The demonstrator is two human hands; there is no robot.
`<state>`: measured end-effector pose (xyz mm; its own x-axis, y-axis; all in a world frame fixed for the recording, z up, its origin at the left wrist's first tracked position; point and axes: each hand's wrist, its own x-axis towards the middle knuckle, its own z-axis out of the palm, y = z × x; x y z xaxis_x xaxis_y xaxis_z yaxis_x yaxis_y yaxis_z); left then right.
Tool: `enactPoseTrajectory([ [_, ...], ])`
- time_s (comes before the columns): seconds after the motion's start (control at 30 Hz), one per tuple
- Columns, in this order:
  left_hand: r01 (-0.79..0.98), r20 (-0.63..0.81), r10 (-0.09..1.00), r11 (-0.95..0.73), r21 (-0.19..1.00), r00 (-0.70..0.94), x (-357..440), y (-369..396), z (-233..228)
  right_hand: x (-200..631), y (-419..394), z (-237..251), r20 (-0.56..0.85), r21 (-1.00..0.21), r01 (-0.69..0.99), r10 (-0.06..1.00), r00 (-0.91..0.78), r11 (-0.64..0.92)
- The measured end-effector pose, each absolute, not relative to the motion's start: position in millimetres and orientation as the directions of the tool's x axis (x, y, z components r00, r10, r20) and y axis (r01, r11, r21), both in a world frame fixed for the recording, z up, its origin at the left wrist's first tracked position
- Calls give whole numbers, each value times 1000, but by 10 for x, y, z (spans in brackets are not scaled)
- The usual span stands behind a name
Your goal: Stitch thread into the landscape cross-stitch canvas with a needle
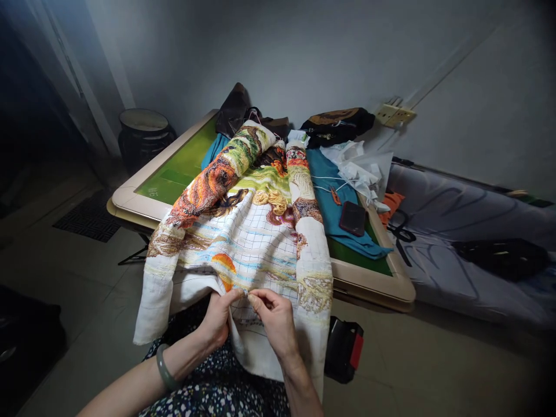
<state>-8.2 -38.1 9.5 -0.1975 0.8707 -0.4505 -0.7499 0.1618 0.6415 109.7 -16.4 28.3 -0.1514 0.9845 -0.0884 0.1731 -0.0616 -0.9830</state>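
A large embroidery cloth [269, 237] with a printed grid and stitched patches spreads from the table down to my lap, its left and right sides rolled up. My left hand [219, 315] grips a fold of the cloth, thumb on top, just below an orange stitched shape [225, 263]. Close beside it, my right hand [274, 315] pinches with thumb and forefinger at the cloth's surface. Whatever sits in that pinch is too small to make out. Loose bundles of yellow thread [273, 201] lie on the cloth further up.
Under the cloth stands a green-topped table [174, 179] with a pale rim. On its right are a teal cloth [334, 174], a dark phone [352, 218], orange-handled snips [335, 196] and white plastic bags [358, 168]. A black and red box [344, 350] is below the table edge.
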Motion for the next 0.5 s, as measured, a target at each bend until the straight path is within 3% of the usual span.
enactPoseTrajectory([
  [0.5, -767, -472, 863, 179, 616, -178, -92, -382, 73, 1011, -174, 300, -100, -980, 186, 983, -156, -70],
])
